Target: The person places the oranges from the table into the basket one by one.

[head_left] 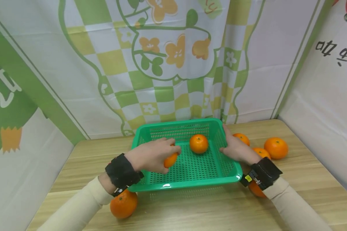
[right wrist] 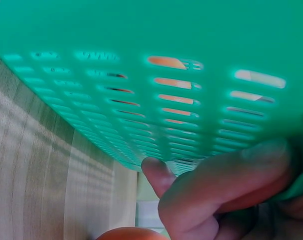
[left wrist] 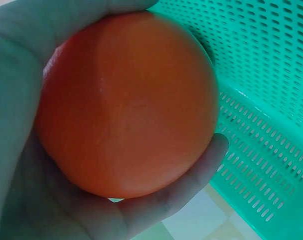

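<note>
My left hand [head_left: 150, 155] curled round smooth orange mandarin [head_left: 170, 159] over green perforated plastic basket [head_left: 188, 184]; lower before letting go. My right hand [head_left: 236, 148] grips basket's side, steadying.

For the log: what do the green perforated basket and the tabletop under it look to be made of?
The green perforated basket looks like moulded plastic: glossy rim, even rows of slots. The tabletop shows pale wood grain with a matte finish; it could be solid wood or laminate, the look leaves that open.
</note>
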### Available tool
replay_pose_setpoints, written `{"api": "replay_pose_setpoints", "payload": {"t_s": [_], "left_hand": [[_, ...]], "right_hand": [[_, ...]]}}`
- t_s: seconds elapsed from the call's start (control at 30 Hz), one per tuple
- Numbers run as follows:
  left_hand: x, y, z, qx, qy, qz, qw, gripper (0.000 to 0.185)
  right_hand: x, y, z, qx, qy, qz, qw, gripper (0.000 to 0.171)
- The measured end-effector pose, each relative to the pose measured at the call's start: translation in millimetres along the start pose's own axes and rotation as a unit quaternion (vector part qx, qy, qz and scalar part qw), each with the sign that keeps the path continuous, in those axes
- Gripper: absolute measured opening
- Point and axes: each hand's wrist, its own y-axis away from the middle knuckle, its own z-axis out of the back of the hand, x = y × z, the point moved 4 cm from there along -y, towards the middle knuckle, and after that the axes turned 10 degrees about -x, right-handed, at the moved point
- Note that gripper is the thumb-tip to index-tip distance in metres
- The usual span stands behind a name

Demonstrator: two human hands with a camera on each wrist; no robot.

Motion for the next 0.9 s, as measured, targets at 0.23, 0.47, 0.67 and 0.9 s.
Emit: {"api": "replay_pose_setpoints", "payload": {"t_s": [0.23,0.47,0.67,0.9], "left_hand": [[-1.5,-9.3,-4.1,0.001,0.002,-0.003,1.0000,0.048],[-4.7,-20.0,-3.4,0.003,-0.002,-0.012,0.9999,0.049],[-8.1,-25.6,-2.9,0.008,-0.002,-0.014,0.9999,0.052],[-12.3,-33.2,-5.0,0.006,0.008,-0.015,0.9998,0.058]], "right_hand": [[1,0,-1,-0.003,0.004,0.005,1.000,0.104],[1,-1,-1,-0.003,-0.002,0.008,1.000,0.105],[0,-1,0,-0.002,-0.009,0.005,1.000,0.104],[-1,0,0,-0.001,-0.011,0.006,1.000,0.104]]}}
